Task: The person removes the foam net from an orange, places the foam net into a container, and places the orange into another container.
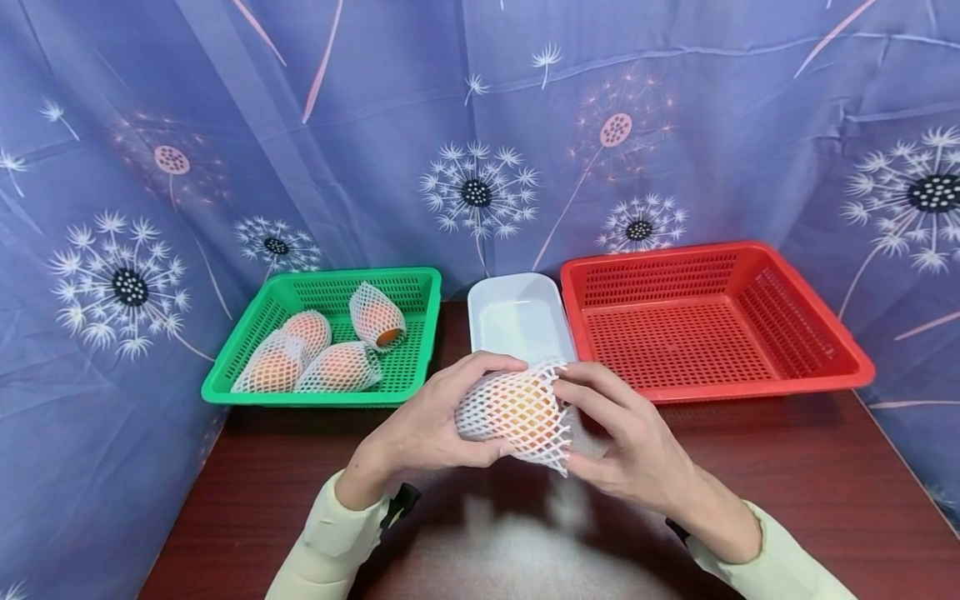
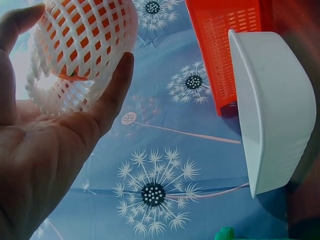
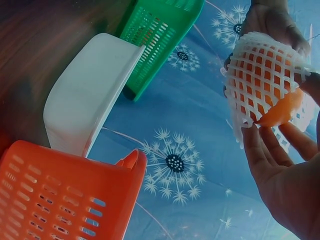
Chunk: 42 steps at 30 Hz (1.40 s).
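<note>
Item: orange-coloured fruit (image 3: 285, 111), qty 1, in white foam-net sleeve (image 1: 480, 412); pos. held above the dark-red table (image 1: 810, 467), on near side of white plastic tray (image 1: 513, 321). L hand (image 1: 442, 417): thumb & fingers curved round sleeve w/ fruit inside. R hand (image 1: 630, 442): fingers spread, thumb opp., tips pinching sleeve's mouth; whether every tip has net, can't tell. Left of tray: green plastic basket (image 1: 300, 399), w/ sleeved fruits (image 1: 341, 367), qty 4. Right of tray, just beside: red plastic basket (image 1: 757, 390). Behind tray: dandelion-print cloth (image 1: 360, 167). Risks, my est.: fruit could slide out the mouth & drop, bruising on table or tray rim, if L grip slackens or the mouth tips down; net could tear if R tips tug hard on one strand. View diffs: R-wrist cam has bare skin of fruit at the mouth, head cam only mesh-covered fruit; L-wrist cam has slack net btwn fruit & palm, hidden from head cam; head cam alone gives full contents of green basket, L-wrist just a sliver of its rim.
</note>
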Tool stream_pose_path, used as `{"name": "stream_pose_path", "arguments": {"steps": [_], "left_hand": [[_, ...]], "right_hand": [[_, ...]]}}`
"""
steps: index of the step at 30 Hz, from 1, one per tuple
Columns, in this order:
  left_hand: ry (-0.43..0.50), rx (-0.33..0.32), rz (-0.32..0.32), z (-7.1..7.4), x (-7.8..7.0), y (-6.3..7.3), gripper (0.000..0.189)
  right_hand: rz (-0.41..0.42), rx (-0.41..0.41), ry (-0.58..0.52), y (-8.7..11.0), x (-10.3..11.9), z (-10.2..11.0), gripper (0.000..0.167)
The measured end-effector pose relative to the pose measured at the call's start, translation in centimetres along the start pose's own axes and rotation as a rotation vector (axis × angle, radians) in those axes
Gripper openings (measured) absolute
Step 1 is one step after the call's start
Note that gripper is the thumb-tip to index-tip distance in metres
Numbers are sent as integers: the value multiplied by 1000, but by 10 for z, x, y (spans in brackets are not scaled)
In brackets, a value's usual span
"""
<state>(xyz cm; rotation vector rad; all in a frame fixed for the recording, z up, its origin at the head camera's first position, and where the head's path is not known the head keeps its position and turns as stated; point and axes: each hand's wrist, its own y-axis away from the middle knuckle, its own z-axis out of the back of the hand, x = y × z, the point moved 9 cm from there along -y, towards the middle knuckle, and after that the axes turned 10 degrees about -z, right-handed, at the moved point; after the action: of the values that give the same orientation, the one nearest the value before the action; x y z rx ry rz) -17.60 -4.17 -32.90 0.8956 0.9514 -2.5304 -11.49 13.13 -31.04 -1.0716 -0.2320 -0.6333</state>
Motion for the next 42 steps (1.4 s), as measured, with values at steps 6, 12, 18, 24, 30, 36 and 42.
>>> {"name": "stream_pose_path", "arguments": {"steps": [6,12,18,24,30,36,42], "left_hand": [[10,-10,-18,4,-1,-7,79],[37,-11,24,-2,1,-5,80],[10,-20,26,-6,-2,-6,82],[14,-46,-1,-1,-7,-3,80],[-10,-83,-108,6,-17,-3,72],[-24,-109,-128,9,-19,-2,65],[-22,-124,-144,9,-22,-3,56]], "right_hand": [[-9,21,31,-6,-2,-2,66],[-4,38,64,-3,2,-4,70],[-50,46,98,0,1,-5,75],[-49,28,76,1,3,-6,75],[-54,24,13,1,3,-5,86],[-65,34,-3,1,0,-5,87],[-62,32,-9,1,-1,-4,78]]}}
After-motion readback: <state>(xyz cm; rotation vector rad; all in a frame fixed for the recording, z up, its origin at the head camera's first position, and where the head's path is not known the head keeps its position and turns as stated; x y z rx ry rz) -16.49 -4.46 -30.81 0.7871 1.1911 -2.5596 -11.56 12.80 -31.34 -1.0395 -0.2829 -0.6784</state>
